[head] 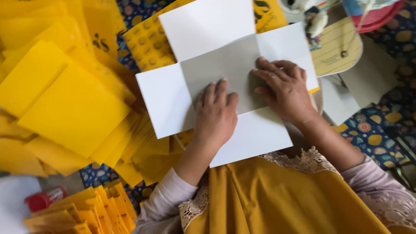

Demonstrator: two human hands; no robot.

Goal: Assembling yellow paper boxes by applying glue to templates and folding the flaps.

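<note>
- At the left of the frame we see a heap of loose yellow sheets [65, 99].
- At lower left we find a stack of folded yellow pieces [86, 212] beside a red tube [43, 198].
- Under everything we see a blue patterned cloth [377, 130].

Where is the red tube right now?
In the head view, the red tube lies at the lower left, just left of the fanned stack of yellow sheets and below the big yellow pile.

both hands [247, 102] on card sheet [225, 82], folded stack [65, 99] left, tube [43, 198] below
</note>
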